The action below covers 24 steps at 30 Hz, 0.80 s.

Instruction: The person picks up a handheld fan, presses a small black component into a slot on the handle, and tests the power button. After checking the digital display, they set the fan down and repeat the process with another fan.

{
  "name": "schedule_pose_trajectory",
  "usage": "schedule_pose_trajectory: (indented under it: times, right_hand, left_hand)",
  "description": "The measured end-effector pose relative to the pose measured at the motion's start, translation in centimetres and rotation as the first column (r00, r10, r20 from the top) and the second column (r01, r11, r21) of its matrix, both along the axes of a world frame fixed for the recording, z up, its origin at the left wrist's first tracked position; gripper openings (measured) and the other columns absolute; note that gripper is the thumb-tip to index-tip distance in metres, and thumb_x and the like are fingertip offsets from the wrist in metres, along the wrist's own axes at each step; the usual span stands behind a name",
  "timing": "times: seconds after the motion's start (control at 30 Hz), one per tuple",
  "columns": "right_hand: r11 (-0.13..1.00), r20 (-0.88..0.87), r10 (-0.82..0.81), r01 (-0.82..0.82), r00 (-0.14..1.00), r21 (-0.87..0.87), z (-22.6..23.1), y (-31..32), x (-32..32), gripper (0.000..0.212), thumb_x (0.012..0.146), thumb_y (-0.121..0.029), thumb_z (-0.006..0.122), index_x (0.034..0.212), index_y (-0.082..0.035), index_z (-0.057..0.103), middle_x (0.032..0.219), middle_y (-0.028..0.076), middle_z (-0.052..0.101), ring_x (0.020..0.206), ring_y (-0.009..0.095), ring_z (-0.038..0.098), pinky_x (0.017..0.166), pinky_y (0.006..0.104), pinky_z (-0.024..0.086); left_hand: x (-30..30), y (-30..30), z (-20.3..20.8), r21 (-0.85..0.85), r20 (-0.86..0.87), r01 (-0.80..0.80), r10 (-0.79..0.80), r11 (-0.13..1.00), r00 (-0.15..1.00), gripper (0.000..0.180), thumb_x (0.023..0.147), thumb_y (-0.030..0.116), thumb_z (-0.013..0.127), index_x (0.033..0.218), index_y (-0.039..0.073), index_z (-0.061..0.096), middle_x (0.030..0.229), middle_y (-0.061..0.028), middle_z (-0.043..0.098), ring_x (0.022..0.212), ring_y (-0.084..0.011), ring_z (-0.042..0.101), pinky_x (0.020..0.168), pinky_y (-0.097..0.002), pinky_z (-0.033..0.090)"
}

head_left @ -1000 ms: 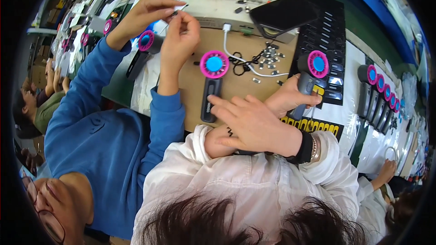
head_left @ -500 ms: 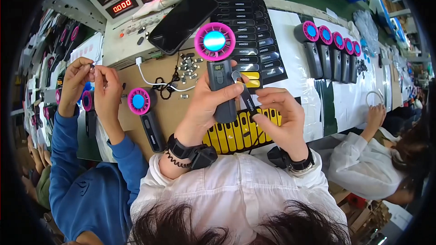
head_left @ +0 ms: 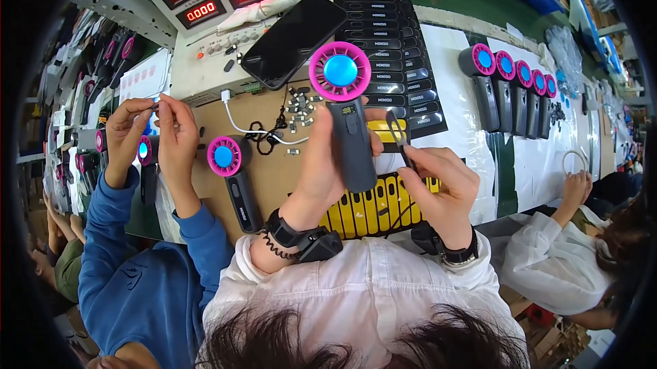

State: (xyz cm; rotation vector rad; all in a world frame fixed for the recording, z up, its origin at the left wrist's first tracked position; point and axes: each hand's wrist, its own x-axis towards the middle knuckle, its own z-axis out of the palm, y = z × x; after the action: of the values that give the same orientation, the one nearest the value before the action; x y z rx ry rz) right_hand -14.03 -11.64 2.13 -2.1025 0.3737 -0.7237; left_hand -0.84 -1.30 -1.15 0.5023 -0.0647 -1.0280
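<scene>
My left hand [head_left: 319, 167] is wrapped round the grey handle of a handheld fan [head_left: 354, 149], which has a pink ring and a blue centre. The fan faces up, its head pointing away from me, and a small display is lit on the handle. Just right of it, my right hand [head_left: 446, 181] pinches a thin dark strip [head_left: 396, 131] with a rounded end between thumb and fingers. The strip stands tilted, its far end close to my left fingertips; whether they touch it I cannot tell. Yellow strips [head_left: 356, 213] lie in a row beneath my hands.
Another pink-ringed fan [head_left: 236, 188] lies on the brown board [head_left: 274, 184], near small metal parts [head_left: 301, 103]. A phone [head_left: 294, 41] rests on the metering unit [head_left: 185, 58]. Beyond are a sheet of black strips [head_left: 380, 56] and several fans [head_left: 487, 99]. Co-workers' hands [head_left: 178, 140] are at both sides.
The dark strip has swung from lying beside the fan handle under my left thumb to standing tilted in my right fingers. My left thumb has shifted to the handle's side. The whole view has shifted slightly.
</scene>
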Motion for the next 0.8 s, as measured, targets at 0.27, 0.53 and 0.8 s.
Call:
schedule_pose_trajectory:
  times: [0.27, 0.53, 0.8]
  right_hand:
    - [0.981, 0.026, 0.019, -0.014, 0.999, -0.191, 0.9, 1.0, 1.6, 0.032, 0.063, 0.004, 0.072, 0.094, 0.001, 0.067, 0.076, 0.009, 0.061, 0.059, 0.014, 0.057, 0.050, 0.0235, 0.044]
    - [0.948, 0.091, 0.019, 0.011, 0.996, -0.318, 1.1, 1.9, 2.9, 0.034, 0.062, 0.002, 0.073, 0.095, -0.002, 0.068, 0.072, 0.007, 0.059, 0.055, 0.015, 0.055, 0.048, 0.0243, 0.044]
    - [0.939, 0.079, 0.010, 0.018, 0.997, -0.343, 0.7, 1.9, 3.1, 0.035, 0.062, 0.001, 0.073, 0.095, -0.004, 0.068, 0.072, 0.006, 0.058, 0.055, 0.016, 0.055, 0.048, 0.0251, 0.044]
  left_hand:
    - [-0.5, -0.6, 0.3, 0.119, 0.201, -0.105, 0.080, 0.987, 0.976, 0.054, 0.096, 0.049, 0.020, 0.118, 0.005, 0.042, 0.106, -0.0117, 0.055, 0.084, -0.0165, 0.055, 0.076, -0.0314, 0.047]
    - [-0.7, -0.7, 1.2, 0.084, 0.206, -0.155, 0.136, 0.984, 0.969, 0.055, 0.095, 0.051, 0.020, 0.114, 0.004, 0.042, 0.100, -0.0093, 0.051, 0.085, -0.0162, 0.053, 0.077, -0.0307, 0.047]
    - [-0.6, -0.8, 0.9, 0.012, 0.227, -0.148, 0.142, 0.989, 0.964, 0.056, 0.095, 0.053, 0.021, 0.113, 0.004, 0.042, 0.100, -0.0088, 0.050, 0.085, -0.0161, 0.052, 0.077, -0.0301, 0.046]
